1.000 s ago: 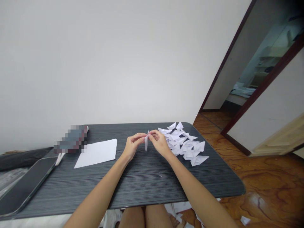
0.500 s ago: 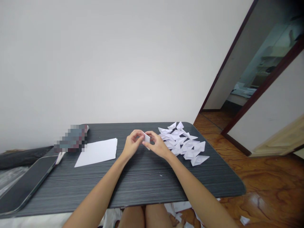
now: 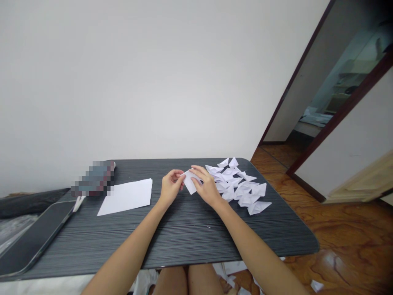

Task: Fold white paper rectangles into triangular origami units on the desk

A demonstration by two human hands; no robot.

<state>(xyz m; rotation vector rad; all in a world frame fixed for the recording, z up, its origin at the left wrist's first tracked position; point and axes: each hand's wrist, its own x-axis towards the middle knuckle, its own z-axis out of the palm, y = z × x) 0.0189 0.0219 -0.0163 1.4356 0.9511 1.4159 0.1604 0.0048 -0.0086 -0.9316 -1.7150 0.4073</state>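
Note:
A small folded piece of white paper (image 3: 190,185) is held between both hands above the middle of the dark table. My left hand (image 3: 170,185) pinches its left corner between thumb and fingers. On the other side, my right hand (image 3: 207,187) grips it, thumb on the near face and fingers over the top edge, hiding the paper's right part. Just right of my right hand lies a cluster of several folded white paper boats (image 3: 242,189), some overlapping.
Flat white paper sheets (image 3: 127,197) lie left of my hands on the dark table (image 3: 181,241). Behind them is a pixelated object (image 3: 95,178). A dark flat panel (image 3: 37,233) lies at the left edge. Paper scraps are on the wooden floor (image 3: 346,241); a pale wall rises behind.
The folded paper has turned so that its broad face shows as a diamond shape. My right hand has shifted its fingers over the top of it.

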